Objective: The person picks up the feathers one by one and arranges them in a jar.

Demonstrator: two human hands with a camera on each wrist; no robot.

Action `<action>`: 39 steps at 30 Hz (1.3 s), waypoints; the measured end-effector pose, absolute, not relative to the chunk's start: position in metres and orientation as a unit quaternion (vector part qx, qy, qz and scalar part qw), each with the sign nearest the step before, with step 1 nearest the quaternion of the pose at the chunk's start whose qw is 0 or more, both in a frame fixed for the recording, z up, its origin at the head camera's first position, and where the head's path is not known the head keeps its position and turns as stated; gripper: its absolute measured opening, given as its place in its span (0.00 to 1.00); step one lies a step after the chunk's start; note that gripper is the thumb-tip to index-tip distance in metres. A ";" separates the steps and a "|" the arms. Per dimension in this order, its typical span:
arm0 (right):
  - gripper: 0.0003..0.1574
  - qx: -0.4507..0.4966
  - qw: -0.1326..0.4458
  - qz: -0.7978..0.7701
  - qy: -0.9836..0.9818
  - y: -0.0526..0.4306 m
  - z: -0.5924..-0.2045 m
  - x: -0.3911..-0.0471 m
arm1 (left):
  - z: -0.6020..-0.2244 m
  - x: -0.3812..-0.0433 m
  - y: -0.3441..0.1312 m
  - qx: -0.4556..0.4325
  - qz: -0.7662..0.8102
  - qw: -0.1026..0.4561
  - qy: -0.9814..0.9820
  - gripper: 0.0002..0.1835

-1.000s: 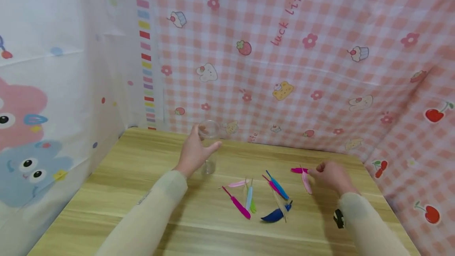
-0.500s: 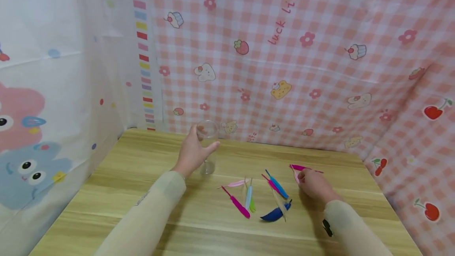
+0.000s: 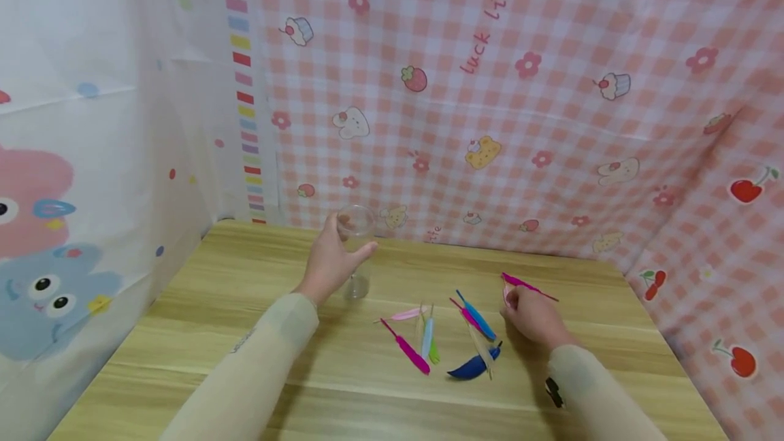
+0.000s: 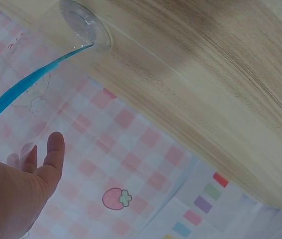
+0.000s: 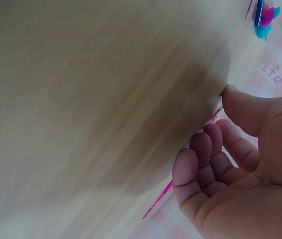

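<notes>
One blue feather [image 4: 21, 85] looks in, mid-frame clear cup [image 3: 358, 286] held by left hand's [image 3: 331, 260] fingers; right hand's [image 3: 535, 312] fingers narrow at pale-pink feather [image 3: 506, 292], grip unclear; loose feathers [image 3: 412, 354] on table [image 3: 343, 386] remain.

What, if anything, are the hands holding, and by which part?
Left hand: the clear cylindrical container, gripped by its upper side. Right hand: at the slim pale pink feather; whether it is pinched cannot be told.

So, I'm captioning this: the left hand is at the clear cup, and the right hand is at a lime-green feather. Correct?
The colour is wrong: the head view shows the right hand at a pale pink feather. The left hand is indeed at the clear cup.
</notes>
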State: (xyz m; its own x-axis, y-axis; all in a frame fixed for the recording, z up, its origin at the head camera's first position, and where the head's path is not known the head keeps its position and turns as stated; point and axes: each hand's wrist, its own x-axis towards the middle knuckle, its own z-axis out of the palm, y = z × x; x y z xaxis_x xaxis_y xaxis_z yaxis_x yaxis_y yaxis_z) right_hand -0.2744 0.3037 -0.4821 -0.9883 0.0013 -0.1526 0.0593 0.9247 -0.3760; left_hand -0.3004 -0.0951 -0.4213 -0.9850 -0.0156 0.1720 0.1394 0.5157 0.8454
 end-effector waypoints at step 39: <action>0.18 -0.028 -0.092 -0.240 0.966 0.262 -0.458 -0.275 | -0.426 -0.303 -0.098 -0.036 -0.499 0.072 -0.863 0.45</action>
State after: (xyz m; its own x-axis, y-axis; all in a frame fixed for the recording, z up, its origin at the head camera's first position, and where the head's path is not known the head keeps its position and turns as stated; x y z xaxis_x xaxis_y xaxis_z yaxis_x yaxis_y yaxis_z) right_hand -0.2749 0.2620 -0.4576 -0.9814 -0.0098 0.1919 -0.0985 0.8832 -0.4586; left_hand -0.3031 -0.0976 -0.4256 -0.9869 -0.0098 0.1609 0.1346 0.4988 0.8562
